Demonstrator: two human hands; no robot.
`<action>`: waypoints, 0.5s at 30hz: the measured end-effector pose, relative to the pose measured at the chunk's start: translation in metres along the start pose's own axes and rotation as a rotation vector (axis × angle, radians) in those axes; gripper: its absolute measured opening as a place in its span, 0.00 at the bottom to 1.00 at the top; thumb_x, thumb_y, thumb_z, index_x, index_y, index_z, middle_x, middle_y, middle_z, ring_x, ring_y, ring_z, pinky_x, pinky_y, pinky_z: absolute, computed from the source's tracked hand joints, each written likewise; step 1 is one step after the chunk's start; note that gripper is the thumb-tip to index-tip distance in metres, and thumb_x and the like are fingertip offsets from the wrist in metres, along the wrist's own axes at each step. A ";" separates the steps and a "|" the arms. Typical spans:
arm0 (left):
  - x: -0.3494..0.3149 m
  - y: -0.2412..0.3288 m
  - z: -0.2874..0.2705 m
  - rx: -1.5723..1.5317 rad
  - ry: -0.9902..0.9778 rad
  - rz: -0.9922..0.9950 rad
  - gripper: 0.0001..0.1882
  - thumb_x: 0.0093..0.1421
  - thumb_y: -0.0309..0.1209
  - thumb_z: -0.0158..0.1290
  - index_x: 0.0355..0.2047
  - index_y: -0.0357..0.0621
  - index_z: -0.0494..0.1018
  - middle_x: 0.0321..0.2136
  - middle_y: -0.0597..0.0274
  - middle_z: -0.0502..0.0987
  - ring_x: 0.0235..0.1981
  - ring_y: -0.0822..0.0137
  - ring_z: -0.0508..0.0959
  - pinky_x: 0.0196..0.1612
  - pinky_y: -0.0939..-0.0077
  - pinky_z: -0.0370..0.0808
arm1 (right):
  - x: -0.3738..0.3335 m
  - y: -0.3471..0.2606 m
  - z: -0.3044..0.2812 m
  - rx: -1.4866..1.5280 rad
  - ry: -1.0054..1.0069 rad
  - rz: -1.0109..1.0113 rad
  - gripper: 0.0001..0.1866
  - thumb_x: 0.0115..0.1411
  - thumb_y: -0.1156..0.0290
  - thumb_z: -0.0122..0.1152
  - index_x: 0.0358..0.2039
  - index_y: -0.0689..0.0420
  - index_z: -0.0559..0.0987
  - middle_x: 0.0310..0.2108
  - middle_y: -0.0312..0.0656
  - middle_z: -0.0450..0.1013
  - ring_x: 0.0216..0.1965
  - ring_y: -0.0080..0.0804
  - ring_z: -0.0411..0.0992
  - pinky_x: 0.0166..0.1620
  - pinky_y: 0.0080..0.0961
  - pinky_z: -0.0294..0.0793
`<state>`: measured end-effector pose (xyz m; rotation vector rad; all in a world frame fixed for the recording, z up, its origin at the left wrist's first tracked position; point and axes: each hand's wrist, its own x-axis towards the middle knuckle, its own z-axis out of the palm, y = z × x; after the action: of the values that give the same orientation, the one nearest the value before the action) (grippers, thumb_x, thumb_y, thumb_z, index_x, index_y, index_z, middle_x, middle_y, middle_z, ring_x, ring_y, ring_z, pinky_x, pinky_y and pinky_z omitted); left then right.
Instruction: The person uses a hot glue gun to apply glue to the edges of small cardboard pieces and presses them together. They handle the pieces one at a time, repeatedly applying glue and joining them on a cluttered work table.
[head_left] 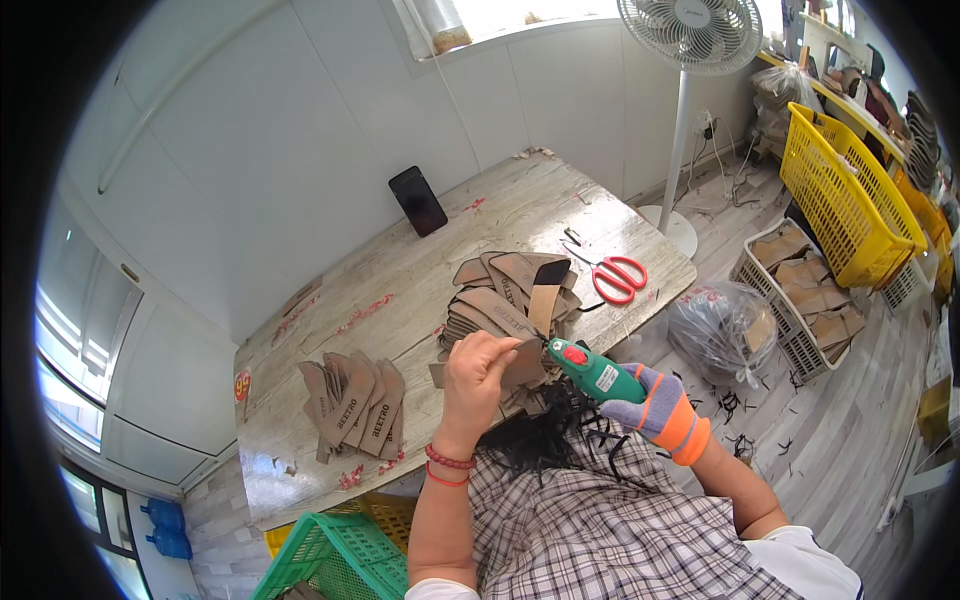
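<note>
My left hand (pixel 474 382), bare with red bracelets at the wrist, pinches a brown flat piece (pixel 522 366) over the table's front edge. In an orange and purple glove, my right hand (pixel 662 412) grips a green handheld power tool (pixel 603 378) with a red switch. The tool's tip is at the piece's right side; whether they touch I cannot tell. Just beyond lies a heap of similar brown pieces (pixel 490 305), one with a black end. A smaller fanned pile of printed pieces (pixel 352 408) lies to the left. Black strip scraps (pixel 540 440) cover my checked apron.
Red-handled scissors (pixel 620 280) lie right of the heap on the wooden table (pixel 400 290). A black phone (pixel 418 202) leans at the wall. Below left is a green crate (pixel 335 560). At right stand a fan (pixel 680 130), plastic bag (pixel 722 330), filled crate (pixel 795 300) and yellow basket (pixel 850 195).
</note>
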<state>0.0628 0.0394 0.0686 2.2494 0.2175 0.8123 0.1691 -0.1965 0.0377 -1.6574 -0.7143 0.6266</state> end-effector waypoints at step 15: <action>0.019 0.018 -0.029 0.283 -0.129 0.249 0.03 0.53 0.24 0.55 0.29 0.40 0.77 0.21 0.61 0.70 0.28 0.61 0.69 0.35 0.71 0.64 | 0.001 -0.002 0.001 -0.081 -0.034 0.002 0.31 0.48 0.57 0.74 0.47 0.62 0.74 0.30 0.38 0.78 0.30 0.18 0.75 0.35 0.19 0.75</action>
<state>0.0585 0.0496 0.1060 2.6232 -0.0109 0.8002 0.1694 -0.1947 0.0394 -1.7253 -0.7710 0.6356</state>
